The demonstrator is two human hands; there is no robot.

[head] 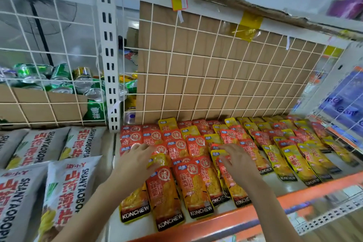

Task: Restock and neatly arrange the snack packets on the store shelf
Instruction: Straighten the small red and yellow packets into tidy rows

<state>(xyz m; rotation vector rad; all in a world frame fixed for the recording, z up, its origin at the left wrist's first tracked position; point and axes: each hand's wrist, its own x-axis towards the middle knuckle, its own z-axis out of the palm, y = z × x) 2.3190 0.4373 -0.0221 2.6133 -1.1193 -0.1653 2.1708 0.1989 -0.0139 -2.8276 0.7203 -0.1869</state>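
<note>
Red and yellow KONCHEW snack packets (198,186) lie in overlapping rows on the white shelf (275,184), from the left post to the right wire wall. My left hand (135,161) rests with spread, slightly bent fingers on the red packets (167,192) at the left of the shelf. My right hand (238,160) lies flat on packets in the middle, fingers pointing left over a yellow packet (217,153). Neither hand grips a packet. More yellow packets (298,165) fill the right side.
A wire grid backed by cardboard (216,72) closes the back of the shelf. Grey SHANYAOBOPIA bags (64,188) fill the bay to the left. Green drink cans (59,78) sit behind the left grid. An orange front rail (245,216) edges the shelf. Blue goods (345,102) stand at right.
</note>
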